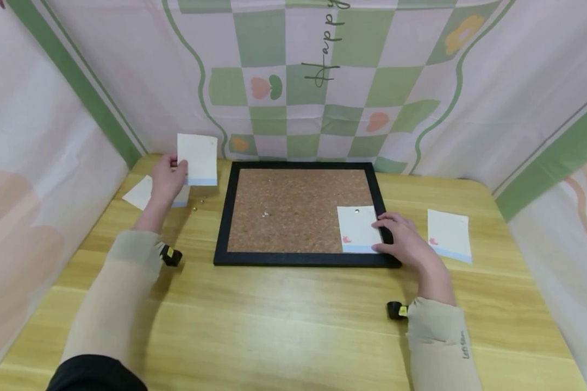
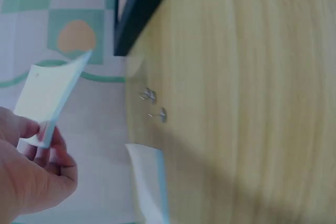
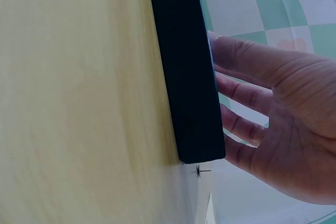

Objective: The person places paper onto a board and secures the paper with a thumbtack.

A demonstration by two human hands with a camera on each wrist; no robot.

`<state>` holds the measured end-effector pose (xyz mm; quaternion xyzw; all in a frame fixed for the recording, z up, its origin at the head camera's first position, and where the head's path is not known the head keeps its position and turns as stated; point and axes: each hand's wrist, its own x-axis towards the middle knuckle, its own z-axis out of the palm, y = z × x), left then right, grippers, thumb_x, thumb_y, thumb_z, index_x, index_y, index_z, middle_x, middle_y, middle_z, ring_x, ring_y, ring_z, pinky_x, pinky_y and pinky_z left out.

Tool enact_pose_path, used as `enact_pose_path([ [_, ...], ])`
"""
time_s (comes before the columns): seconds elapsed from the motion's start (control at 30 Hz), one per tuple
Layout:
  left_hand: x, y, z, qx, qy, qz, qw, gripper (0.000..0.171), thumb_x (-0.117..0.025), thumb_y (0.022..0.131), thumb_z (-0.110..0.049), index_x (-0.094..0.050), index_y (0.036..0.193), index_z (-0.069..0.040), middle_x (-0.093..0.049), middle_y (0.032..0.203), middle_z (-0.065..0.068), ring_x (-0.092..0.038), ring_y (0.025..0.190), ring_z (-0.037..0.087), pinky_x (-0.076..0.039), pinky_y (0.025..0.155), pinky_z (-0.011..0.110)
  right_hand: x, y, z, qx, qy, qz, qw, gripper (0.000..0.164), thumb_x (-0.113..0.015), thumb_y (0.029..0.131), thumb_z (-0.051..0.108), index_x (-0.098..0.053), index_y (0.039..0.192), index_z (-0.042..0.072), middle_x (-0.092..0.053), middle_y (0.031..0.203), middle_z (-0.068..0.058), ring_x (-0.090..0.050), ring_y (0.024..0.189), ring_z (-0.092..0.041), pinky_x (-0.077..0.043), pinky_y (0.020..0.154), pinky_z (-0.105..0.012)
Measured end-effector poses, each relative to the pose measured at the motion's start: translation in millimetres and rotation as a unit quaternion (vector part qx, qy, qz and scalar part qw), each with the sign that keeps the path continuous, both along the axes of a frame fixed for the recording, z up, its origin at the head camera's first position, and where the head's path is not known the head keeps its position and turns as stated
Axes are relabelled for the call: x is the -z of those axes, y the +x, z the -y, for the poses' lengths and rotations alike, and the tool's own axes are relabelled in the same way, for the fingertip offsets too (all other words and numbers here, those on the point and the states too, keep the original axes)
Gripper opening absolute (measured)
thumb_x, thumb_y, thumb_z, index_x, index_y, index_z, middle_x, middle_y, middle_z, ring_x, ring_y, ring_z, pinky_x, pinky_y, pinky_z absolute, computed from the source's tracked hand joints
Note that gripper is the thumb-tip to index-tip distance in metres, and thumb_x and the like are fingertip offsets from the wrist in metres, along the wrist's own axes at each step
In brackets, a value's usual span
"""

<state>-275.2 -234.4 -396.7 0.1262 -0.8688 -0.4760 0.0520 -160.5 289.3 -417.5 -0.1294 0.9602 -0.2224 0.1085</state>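
Note:
My left hand pinches a white paper card with a blue lower strip, thumb in front, held up above the table at the left. More white cards lie beneath that hand. Beside them are metal thumbtacks, points sticking up or sideways. At the right, my right hand rests over the side of the black-framed cork board, fingers extended. Its thumb and fingertips touch the right edge of a card that has a thumbtack at its top.
Another blue-striped card lies right of the board. In the right wrist view a thumbtack stands past the frame's corner. Small shiny bits show on the cork. A patterned curtain closes off the table's back.

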Motion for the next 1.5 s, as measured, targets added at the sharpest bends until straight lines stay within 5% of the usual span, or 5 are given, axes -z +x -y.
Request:
enact_pose_path([
  [0.27, -11.2, 11.0, -16.7, 0.057, 0.001, 0.006, 0.9984, 0.045, -0.051, 0.103, -0.034, -0.053, 0.134, -0.001, -0.064, 0.125, 0.018, -0.063, 0.106, 0.023, -0.052, 0.100, 0.041, 1.7, -0.3, 0.1, 0.002, 0.001, -0.001, 1.000, 0.051, -0.072, 0.092, 0.019, -0.056, 0.135, -0.002, -0.034, 0.152, -0.028, -0.027, 0.138, -0.052, -0.026, 0.113, -0.066],
  [0.8, -5.9, 19.3, -58.1, 0.187, 0.001, 0.046, 0.9813, 0.035, -0.060, 0.101, -0.028, -0.058, 0.122, 0.001, -0.071, 0.111, 0.019, -0.072, 0.095, 0.029, -0.055, 0.096, 0.047, 0.4, -0.5, 0.4, 0.005, 0.000, 0.004, 1.000, 0.051, -0.072, 0.092, 0.019, -0.055, 0.136, -0.002, -0.032, 0.153, -0.028, -0.027, 0.138, -0.052, -0.025, 0.113, -0.066],
  [0.93, -4.3, 21.2, -71.9, 0.201, 0.008, 0.052, 0.9782, 0.029, -0.063, 0.099, -0.024, -0.059, 0.114, 0.001, -0.072, 0.100, 0.014, -0.070, 0.080, 0.015, -0.057, 0.092, 0.046, 0.7, -0.8, 0.3, 0.004, -0.002, 0.003, 1.000, 0.051, -0.072, 0.092, 0.018, -0.056, 0.136, -0.002, -0.032, 0.153, -0.028, -0.026, 0.138, -0.053, -0.025, 0.113, -0.067],
  [1.13, -3.4, 28.8, -92.7, 0.228, -0.005, 0.076, 0.9706, 0.024, -0.065, 0.098, -0.024, -0.058, 0.110, -0.004, -0.073, 0.113, 0.018, -0.074, 0.092, 0.027, -0.056, 0.093, 0.044, 1.2, -1.5, 0.0, 0.002, 0.001, 0.002, 1.000, 0.051, -0.072, 0.092, 0.019, -0.056, 0.135, -0.002, -0.033, 0.152, -0.028, -0.027, 0.138, -0.052, -0.025, 0.113, -0.066],
  [1.5, 4.3, 39.4, -128.5, 0.262, 0.020, 0.076, 0.9618, 0.028, -0.070, 0.094, -0.022, -0.058, 0.114, -0.006, -0.074, 0.109, 0.014, -0.075, 0.086, 0.022, -0.059, 0.086, 0.042, -0.1, -1.5, 1.7, 0.004, 0.009, 0.006, 1.000, 0.051, -0.072, 0.092, 0.020, -0.056, 0.136, -0.002, -0.033, 0.152, -0.029, -0.028, 0.137, -0.052, -0.025, 0.114, -0.066],
])
